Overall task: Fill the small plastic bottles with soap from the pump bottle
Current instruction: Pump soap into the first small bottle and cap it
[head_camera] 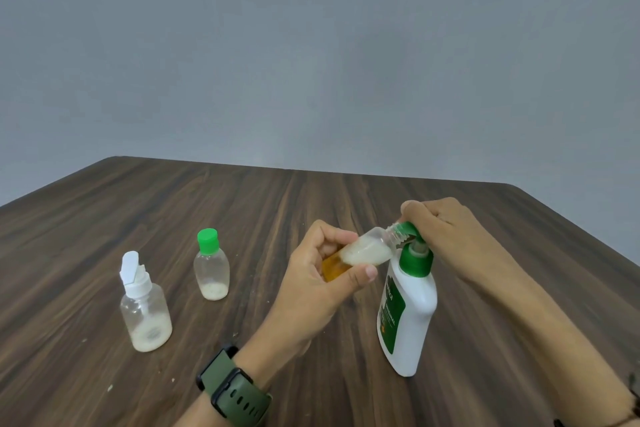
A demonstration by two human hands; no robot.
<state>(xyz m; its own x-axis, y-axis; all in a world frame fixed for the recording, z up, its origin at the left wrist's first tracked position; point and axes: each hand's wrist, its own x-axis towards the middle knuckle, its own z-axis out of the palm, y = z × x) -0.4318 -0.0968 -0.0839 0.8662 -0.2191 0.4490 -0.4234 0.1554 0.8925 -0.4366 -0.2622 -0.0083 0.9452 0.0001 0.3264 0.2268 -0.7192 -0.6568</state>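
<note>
Gripping a tilted small bottle [369, 250] in the left hand [322, 281], right hand [446, 232] curled over the pump bottle [412, 308] head

Pump bottle [412, 315]: white with green label and green pump head, stood upright, right-hand fingers on its pump.
Held bottle [369, 250]: clear, uncapped, tilted, mouth at the nozzle, pinched between left fingers and thumb.
Green-capped bottle [211, 269]: upright, left of the fingers, little soap.
White flip-cap bottle [145, 308]: farther left, lid open.
</note>
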